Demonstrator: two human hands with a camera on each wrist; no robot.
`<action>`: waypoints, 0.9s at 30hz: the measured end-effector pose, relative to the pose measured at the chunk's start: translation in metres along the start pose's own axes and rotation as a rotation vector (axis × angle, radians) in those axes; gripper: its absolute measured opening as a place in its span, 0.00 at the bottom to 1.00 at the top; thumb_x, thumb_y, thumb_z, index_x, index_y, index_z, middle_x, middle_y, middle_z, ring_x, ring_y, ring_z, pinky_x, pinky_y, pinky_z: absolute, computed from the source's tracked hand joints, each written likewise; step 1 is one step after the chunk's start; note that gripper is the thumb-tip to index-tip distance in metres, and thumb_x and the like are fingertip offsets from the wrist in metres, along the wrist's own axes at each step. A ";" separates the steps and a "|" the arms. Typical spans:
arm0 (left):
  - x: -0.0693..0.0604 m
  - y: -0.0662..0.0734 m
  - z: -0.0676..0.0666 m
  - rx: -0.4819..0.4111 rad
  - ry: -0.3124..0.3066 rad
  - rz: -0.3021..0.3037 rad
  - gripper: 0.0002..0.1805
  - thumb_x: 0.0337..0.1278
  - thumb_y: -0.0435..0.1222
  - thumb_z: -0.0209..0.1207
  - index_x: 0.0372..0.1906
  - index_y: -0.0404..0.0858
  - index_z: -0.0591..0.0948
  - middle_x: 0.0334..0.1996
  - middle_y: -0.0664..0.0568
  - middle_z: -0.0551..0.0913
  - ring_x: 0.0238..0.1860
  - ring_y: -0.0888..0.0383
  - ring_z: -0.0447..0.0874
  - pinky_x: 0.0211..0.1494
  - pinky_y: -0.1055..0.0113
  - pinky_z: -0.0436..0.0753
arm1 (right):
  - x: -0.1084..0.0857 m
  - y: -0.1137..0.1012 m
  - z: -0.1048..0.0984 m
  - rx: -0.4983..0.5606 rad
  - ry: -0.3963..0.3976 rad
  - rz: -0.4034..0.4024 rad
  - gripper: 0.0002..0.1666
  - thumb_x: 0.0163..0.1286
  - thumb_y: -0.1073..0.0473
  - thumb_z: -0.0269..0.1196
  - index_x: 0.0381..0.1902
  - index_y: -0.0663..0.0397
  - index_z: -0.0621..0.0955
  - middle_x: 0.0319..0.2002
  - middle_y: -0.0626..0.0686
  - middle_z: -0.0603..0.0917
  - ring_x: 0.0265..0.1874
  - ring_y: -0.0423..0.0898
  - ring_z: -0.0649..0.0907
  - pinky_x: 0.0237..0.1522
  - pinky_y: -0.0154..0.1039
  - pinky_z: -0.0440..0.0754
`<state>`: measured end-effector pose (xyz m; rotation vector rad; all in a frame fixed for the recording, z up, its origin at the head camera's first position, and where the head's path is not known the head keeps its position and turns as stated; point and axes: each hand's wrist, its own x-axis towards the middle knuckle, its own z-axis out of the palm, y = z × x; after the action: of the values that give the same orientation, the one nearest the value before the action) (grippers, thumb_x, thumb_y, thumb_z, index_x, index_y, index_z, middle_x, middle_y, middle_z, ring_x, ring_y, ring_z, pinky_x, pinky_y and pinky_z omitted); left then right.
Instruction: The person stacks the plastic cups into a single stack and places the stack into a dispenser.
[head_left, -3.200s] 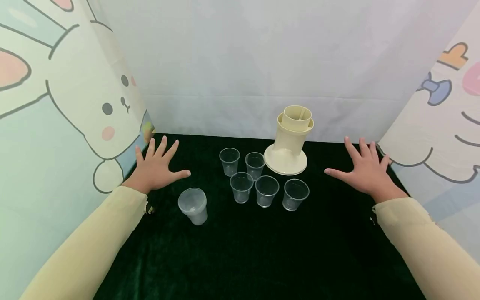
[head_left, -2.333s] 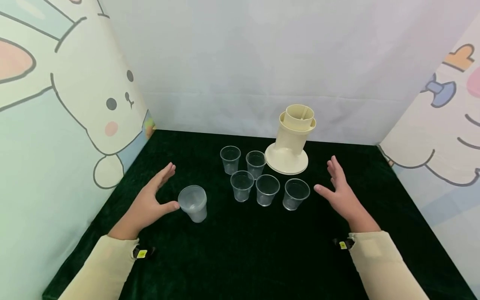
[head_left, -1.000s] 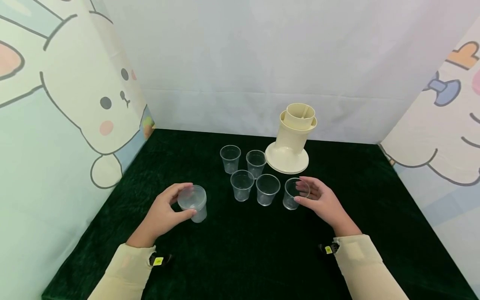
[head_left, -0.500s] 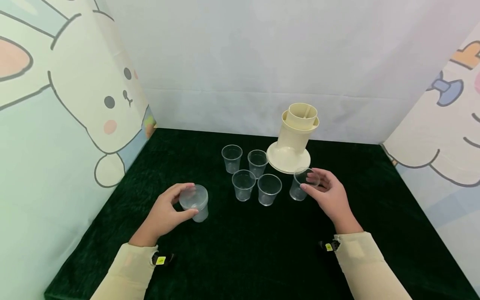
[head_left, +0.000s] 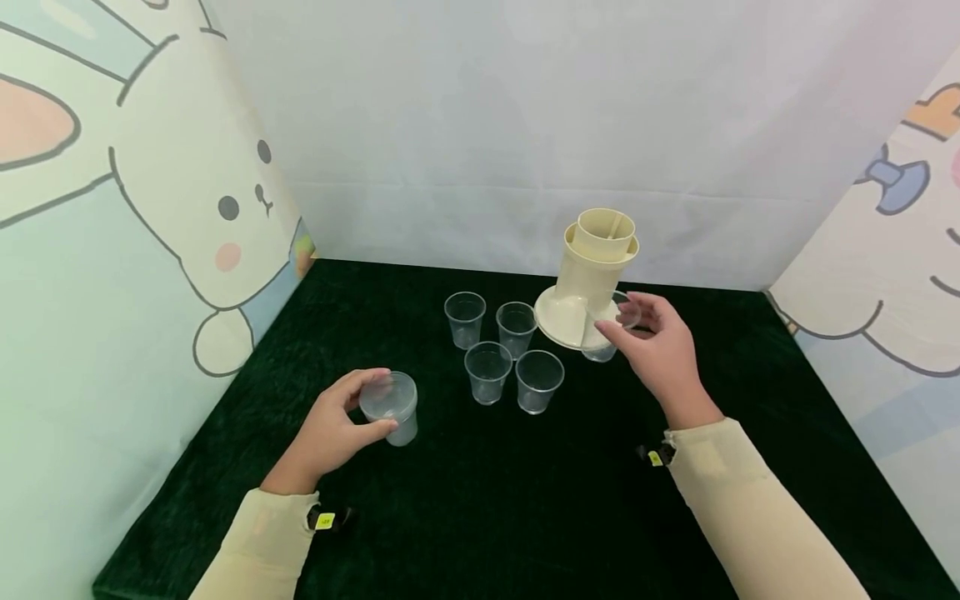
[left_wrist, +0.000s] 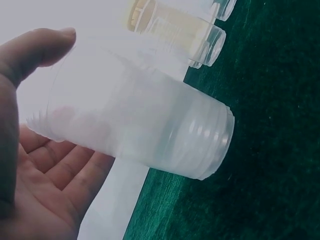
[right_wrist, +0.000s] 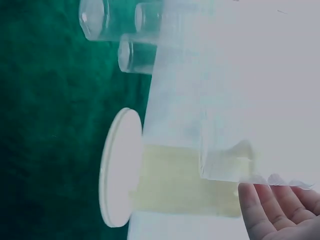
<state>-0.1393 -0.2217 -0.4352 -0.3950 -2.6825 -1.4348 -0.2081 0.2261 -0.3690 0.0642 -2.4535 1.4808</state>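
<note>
A stack of nested clear plastic cups point(head_left: 393, 408) stands at the left, and my left hand point(head_left: 333, 433) grips it around the rim, thumb on the near side. In the left wrist view the stack point(left_wrist: 145, 115) lies between the thumb and fingers of my left hand point(left_wrist: 55, 180). My right hand point(head_left: 660, 354) holds a single clear cup point(head_left: 600, 350) by its upper part, in front of the cream cylindrical stand point(head_left: 585, 279). The right wrist view shows that cup point(right_wrist: 225, 162) above the fingers of my right hand point(right_wrist: 280, 210), overlapping the stand point(right_wrist: 170, 180).
Several clear cups point(head_left: 539, 379) stand upright in a group between my hands, left of the stand's round base. Dark green cloth point(head_left: 465, 508) covers the table. A white curtain point(head_left: 450, 125) hangs behind, with cartoon-printed panels point(head_left: 247, 275) at both sides.
My right hand has taken hold of the rightmost cup, lifted it and moved it away from me, toward the stand. My left hand moved in from the left and closed around the stack.
</note>
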 end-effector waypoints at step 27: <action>-0.005 0.006 -0.003 0.029 0.012 -0.007 0.36 0.57 0.47 0.75 0.69 0.46 0.75 0.62 0.50 0.78 0.62 0.50 0.76 0.63 0.42 0.78 | 0.026 -0.097 0.068 0.240 -0.208 -0.151 0.39 0.65 0.46 0.75 0.69 0.51 0.75 0.56 0.52 0.82 0.53 0.48 0.83 0.60 0.47 0.79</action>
<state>-0.1331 -0.2219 -0.4294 -0.3751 -2.6948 -1.3935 -0.2303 0.1231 -0.3090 0.4620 -2.3478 1.7691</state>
